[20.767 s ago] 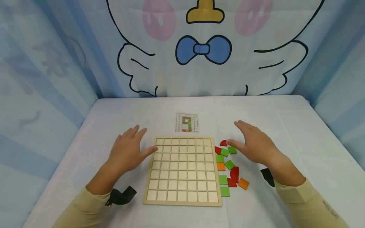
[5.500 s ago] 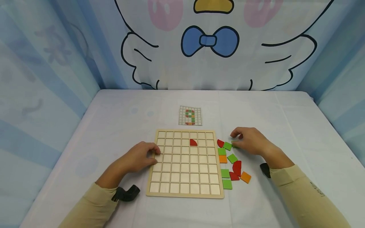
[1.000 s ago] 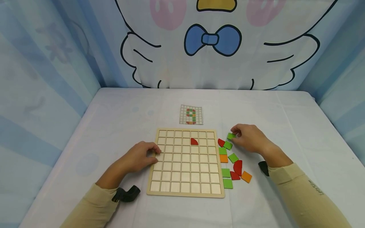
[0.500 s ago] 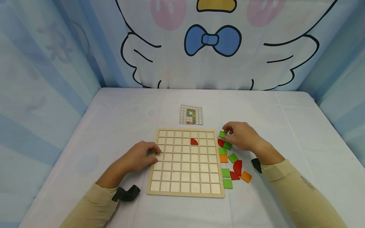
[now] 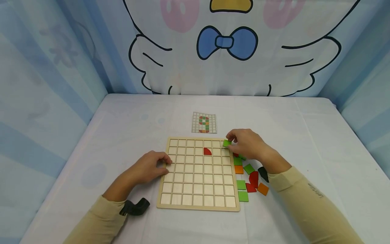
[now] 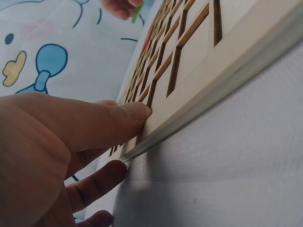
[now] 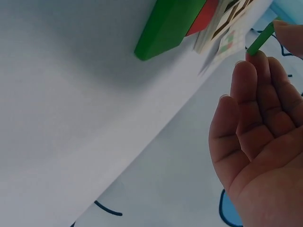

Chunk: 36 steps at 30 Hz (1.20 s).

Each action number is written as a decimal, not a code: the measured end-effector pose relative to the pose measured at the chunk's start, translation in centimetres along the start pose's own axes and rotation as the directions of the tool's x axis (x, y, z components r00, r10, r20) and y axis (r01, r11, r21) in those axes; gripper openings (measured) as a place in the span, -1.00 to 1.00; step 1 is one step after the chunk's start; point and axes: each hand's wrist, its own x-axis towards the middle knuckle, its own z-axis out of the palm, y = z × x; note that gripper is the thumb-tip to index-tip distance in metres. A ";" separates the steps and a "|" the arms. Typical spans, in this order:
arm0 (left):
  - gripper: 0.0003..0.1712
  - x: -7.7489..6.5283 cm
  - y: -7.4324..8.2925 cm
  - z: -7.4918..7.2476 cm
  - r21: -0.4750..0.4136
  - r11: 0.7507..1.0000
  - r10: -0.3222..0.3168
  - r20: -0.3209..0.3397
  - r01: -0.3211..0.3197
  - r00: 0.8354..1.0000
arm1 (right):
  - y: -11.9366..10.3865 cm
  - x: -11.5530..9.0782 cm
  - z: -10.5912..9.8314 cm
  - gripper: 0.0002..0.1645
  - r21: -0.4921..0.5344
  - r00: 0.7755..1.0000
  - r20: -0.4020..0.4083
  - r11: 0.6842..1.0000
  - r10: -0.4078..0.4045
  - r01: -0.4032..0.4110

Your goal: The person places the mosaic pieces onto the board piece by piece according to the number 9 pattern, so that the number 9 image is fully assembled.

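1. The right hand has thumb and fingers clamped on a green square tile, raised over the grid board's far right corner. Gripping opposite edges probably leaves its underside free.
2. The left hand has thumb and index finger apart, resting on the board's left rim, presumably to stop it sliding.
3. Spare green, red and orange tiles lie on the table nearer the person than the right fingers, likely gathered there for easy reach.
4. The pattern card lies beyond the board, to the left of and farther off than the right fingers, probably to leave it in sight.
5. The held tile, being square, has no clear long axis; its free side points left from the right fingers, and the right wrist view shows it edge-on, slanting.
6. A red quarter-circle tile sits in a cell left of the right fingers, square corner near-left, curve facing far-right.
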 end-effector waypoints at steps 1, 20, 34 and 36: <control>-0.82 0.0 0.0 0.0 -0.001 1.000 -0.002 0.000 0.002 1.000 | -0.3 0.1 0.1 -0.57 0.000 1.000 0.007 1.000 -0.001 0.001; -0.82 -0.1 -0.2 0.0 -0.014 1.000 -0.002 0.000 0.002 1.000 | -4.5 2.4 1.9 -0.61 -0.015 0.991 0.101 0.996 -0.082 0.084; -0.82 0.0 -0.2 0.1 -0.011 1.000 0.001 -0.004 -0.001 1.000 | -5.8 3.3 2.5 -0.58 -0.029 0.979 0.146 0.989 -0.139 0.145; -0.82 0.0 -0.3 0.1 -0.014 1.000 0.005 -0.006 -0.005 1.000 | -6.0 3.3 2.5 -0.58 -0.027 0.978 0.153 0.989 -0.139 0.144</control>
